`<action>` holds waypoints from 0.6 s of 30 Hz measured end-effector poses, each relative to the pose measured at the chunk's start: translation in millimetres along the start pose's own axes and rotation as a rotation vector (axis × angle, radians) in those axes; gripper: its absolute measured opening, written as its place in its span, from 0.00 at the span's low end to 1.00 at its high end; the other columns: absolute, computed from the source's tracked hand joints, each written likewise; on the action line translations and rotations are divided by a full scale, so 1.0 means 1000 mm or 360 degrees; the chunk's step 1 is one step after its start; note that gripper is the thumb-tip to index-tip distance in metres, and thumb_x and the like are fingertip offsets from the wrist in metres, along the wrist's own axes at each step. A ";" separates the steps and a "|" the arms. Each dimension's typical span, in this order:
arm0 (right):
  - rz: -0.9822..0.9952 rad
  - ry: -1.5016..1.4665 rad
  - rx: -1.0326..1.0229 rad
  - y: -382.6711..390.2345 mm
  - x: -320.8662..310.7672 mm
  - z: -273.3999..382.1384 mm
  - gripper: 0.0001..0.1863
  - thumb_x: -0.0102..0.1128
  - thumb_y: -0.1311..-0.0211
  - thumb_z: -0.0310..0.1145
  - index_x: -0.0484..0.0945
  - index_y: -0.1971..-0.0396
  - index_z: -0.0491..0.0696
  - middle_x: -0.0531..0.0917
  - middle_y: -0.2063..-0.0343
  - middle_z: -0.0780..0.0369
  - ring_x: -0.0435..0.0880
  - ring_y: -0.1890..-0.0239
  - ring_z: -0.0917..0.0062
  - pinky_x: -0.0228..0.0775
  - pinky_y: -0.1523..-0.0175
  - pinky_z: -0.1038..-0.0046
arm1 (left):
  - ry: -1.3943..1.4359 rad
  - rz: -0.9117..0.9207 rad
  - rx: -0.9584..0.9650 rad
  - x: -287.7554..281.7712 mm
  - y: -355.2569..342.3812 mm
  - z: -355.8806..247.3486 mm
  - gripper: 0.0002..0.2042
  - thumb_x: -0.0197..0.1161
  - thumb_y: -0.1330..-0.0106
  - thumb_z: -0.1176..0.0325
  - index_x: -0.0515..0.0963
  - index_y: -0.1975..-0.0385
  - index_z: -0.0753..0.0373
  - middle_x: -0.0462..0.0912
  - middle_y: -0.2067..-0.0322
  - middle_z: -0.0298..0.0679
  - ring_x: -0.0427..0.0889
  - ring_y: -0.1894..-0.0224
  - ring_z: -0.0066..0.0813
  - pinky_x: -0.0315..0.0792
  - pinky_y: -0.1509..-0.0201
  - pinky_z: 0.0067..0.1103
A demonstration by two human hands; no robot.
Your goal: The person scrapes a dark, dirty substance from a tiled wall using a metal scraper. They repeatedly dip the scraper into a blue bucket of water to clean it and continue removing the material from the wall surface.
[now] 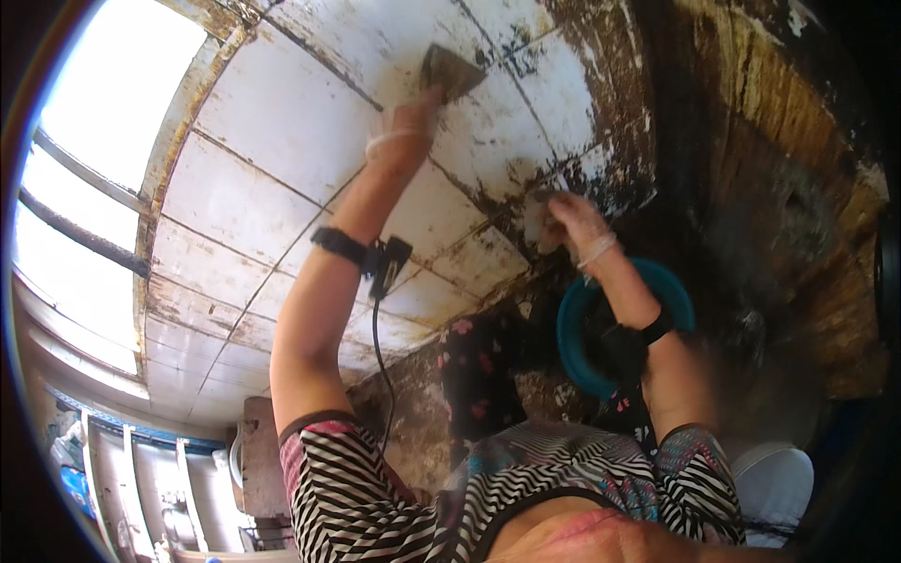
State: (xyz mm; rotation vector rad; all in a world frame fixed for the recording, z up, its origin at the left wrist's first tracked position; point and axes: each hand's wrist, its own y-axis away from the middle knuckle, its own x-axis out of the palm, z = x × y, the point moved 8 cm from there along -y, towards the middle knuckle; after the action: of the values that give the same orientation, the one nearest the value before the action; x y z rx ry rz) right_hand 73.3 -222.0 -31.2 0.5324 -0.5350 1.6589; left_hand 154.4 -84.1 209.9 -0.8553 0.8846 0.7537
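Observation:
Up on the grimy white tiles (272,84), my left hand (407,131) is closed around a scraper (450,73) with a wide, dull, flat blade. The blade lies against the tiles. My right hand (579,223) is lower and to the right, at a heavily blackened patch where the tiles meet a dark, dirty surface. Its fingers are curled around something greyish that blur and grime hide. Thin clear gloves seem to cover both hands. Below my right hand, a teal bucket (568,347) stands partly behind my forearm; its contents are too dark to make out.
A barred, bright window (113,103) is at the left. Brown, stained boards or wall (798,235) rise at the right. A white container (779,483) sits at lower right. Shelving (155,479) stands at lower left. A cable (385,375) hangs from my left forearm's device.

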 end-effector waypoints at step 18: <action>-0.0254 -0.0450 -0.0197 -0.036 0.005 0.079 0.25 0.49 0.38 0.51 0.68 0.49 0.48 0.78 0.67 0.63 0.77 0.67 0.77 0.71 0.61 0.72 | 0.1458 -0.0438 0.0567 0.013 0.074 -0.147 0.22 0.53 0.44 0.67 0.65 0.48 0.68 0.74 0.57 0.54 0.73 0.58 0.51 0.67 0.51 0.32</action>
State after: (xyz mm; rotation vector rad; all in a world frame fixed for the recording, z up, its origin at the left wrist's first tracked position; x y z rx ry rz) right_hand 111.5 -261.7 35.5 0.7048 -0.7764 1.3973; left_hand 48.4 -174.7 121.8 -0.9736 1.6055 -0.0896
